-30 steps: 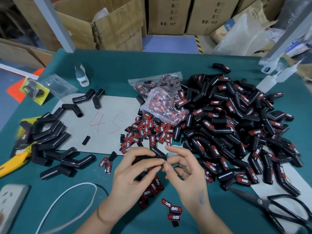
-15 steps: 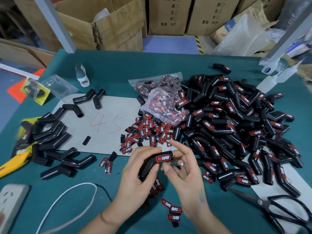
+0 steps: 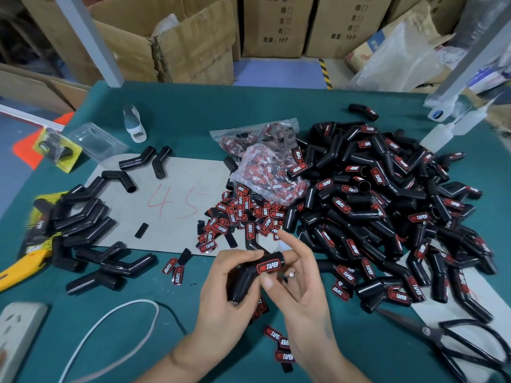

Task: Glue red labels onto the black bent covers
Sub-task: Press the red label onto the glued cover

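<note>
Gripping the labelled black cover (image 3: 250, 275), left hand (image 3: 224, 297); right hand (image 3: 301, 288) thumb pressing it.

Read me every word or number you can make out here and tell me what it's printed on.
"PROTAPER": red label on the bent cover gripped by the left hand.
"PROTAPER": loose labels and the covers pile.
"45": red handwriting on the grey sheet.
"10个": cardboard boxes; their other print is too blurred.
</note>
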Available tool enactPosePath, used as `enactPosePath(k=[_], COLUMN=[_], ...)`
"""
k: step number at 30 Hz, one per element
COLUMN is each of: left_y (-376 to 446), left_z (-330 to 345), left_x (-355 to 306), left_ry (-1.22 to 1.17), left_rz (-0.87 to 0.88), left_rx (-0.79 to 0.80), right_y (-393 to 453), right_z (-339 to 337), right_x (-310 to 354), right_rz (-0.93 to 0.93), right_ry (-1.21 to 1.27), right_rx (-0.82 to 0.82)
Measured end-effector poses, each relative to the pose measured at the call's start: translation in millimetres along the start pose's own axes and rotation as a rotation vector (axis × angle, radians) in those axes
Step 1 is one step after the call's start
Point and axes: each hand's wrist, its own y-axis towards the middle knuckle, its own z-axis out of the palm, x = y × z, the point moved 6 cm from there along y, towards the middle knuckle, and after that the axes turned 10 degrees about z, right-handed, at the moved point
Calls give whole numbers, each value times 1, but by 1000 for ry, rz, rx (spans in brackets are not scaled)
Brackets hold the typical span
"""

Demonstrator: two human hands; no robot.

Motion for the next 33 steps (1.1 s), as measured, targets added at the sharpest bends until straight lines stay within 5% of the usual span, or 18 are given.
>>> enactPosePath(k=[33], left_y=[-3], left_z=[1], left_x=[-2], left_ry=[-24], left_rz=[100], left_rx=[15], right_y=[1], right_z=[-6], right_x=[-1], right_rz=[9], right_ry=[2], right_rx=[2])
